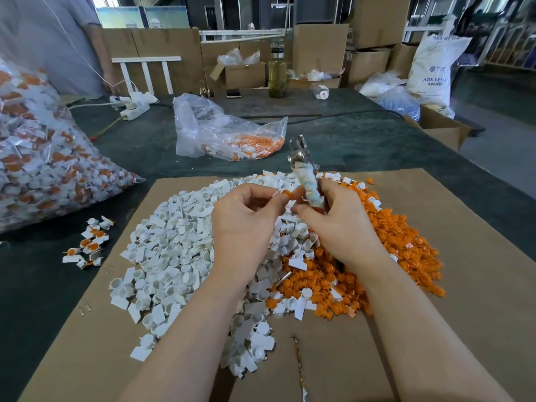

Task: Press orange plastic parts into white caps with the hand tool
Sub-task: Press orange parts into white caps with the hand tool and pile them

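Both hands are raised together above the heaps. An orange plastic part (287, 195) and what looks like a white cap behind it are pinched between the thumb and curled fingers of the left hand (246, 219), though the cap is mostly hidden. The hand tool (304, 172), its handle wrapped in pale cloth or tape and its metal head pointing up and away, is gripped by the right hand (333, 224), whose fingertips also meet the orange part. The step in hand is judged to be the seating of a part in a cap before pressing.

Much is judged to be left. A large heap of loose white caps (174, 256) and a heap of loose orange parts (391, 250) lie side by side on a cardboard sheet (464, 285) spread over the dark green surface (362, 140). A small cluster of finished pieces (90, 242), white with orange set in, lies on the surface just left of the cardboard.

As for containers, a big clear bag (43, 169) at the far left is filled with white-and-orange pieces. A smaller clear plastic bag (220, 132), open and slumped beyond the heaps, holds a modest layer of white and orange pieces. Cardboard boxes (240, 74) with plastic liners stand at the back, their contents not made out, beside a glass bottle (277, 74) of yellowish liquid. A white sack (432, 68) printed ABS stands at the right.
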A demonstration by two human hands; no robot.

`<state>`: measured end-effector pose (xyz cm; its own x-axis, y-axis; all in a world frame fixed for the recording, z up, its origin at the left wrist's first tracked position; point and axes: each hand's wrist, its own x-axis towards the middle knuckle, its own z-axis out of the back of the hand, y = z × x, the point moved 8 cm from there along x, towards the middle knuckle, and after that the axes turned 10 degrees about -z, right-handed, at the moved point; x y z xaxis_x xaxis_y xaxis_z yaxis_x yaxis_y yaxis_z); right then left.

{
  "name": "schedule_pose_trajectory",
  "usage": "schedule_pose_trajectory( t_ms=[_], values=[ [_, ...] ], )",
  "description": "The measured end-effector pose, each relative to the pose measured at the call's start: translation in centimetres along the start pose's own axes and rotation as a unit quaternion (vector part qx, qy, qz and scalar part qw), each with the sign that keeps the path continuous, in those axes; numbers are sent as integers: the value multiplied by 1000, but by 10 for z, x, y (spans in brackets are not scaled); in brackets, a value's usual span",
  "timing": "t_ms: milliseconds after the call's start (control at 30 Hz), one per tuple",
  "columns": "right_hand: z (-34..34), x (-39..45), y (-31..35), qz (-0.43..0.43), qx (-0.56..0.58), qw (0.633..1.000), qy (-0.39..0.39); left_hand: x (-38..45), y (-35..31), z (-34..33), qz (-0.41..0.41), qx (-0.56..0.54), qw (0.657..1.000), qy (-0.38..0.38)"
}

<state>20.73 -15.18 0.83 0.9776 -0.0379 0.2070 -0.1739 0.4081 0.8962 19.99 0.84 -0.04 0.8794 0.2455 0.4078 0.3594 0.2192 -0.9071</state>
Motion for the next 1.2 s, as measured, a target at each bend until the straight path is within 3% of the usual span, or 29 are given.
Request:
schedule_pose_trajectory(
  t_ms=[233,400,833,1200],
  values=[
    [4,-3,-10,-55,16,994,92,5,1,7,15,-99,995,-23],
    [-2,-5,-9,-55,-17,989,136,6,-1,9,5,-92,995,-32],
    [-10,-12,-4,-50,-75,974,207,9,-6,9,-27,-110,994,-9],
    [-16,-10,-7,-30,-93,974,204,11,-4,8,-12,-155,988,4]
  ],
)
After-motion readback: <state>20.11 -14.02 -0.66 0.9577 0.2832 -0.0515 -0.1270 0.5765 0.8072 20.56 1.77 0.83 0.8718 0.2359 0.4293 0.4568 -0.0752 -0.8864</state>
